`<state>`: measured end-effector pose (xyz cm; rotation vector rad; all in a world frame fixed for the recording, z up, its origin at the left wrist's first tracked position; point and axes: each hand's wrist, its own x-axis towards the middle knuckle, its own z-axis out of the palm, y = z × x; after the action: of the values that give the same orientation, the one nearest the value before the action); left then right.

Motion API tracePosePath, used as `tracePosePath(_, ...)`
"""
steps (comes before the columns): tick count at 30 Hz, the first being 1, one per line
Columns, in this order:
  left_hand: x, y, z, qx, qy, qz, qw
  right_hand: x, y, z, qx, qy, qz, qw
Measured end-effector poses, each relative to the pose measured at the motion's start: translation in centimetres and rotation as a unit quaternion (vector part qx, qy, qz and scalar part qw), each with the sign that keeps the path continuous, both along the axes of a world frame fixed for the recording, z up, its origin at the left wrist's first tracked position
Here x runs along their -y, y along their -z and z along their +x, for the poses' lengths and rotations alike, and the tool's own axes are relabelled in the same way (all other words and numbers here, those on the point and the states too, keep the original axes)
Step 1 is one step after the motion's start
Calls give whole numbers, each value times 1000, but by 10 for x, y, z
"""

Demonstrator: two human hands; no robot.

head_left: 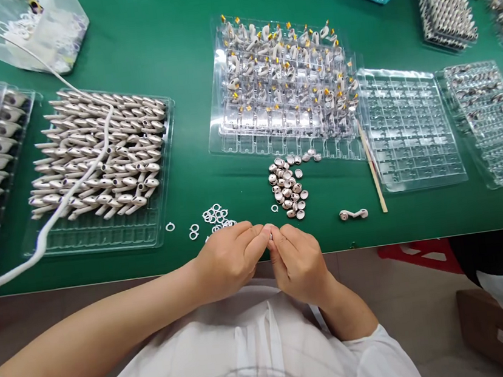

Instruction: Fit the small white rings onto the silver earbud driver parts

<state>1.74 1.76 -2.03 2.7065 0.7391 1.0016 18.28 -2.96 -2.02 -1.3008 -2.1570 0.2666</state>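
From where I stand, the tiny part (pixel 271 235) looks light, hard and maybe slippery, so its edges seem best to hold. It is mostly hidden between the fingertips of the left hand (pixel 230 258) and the right hand (pixel 299 262), both pinched closed on it, by the front edge of the green tabletop (pixel 193 159), close to white rings (pixel 212 219) and round caps (pixel 287 192)

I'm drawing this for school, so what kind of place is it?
Probably a factory or workshop where small things get made. You can see a long green worktable, a clear plastic tray holding many matching parts, and a scatter of little white rings.
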Motion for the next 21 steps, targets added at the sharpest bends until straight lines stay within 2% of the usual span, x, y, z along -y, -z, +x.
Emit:
tracePosePath(9,-4,0,0,-6,4,-7,1000,-3,3,1,20,-9,-12,1000)
tracePosePath(14,-6,-2,3,21,-13,-26,999,-6,-3,3,-45,13,-12,999)
tracePosePath(17,-7,-5,5,62,-14,-50,997,-7,-10,5,-111,26,-46,992)
tracePosePath(21,-7,-12,-5,93,-30,-124,987,-7,-16,11,-161,-27,-121,979)
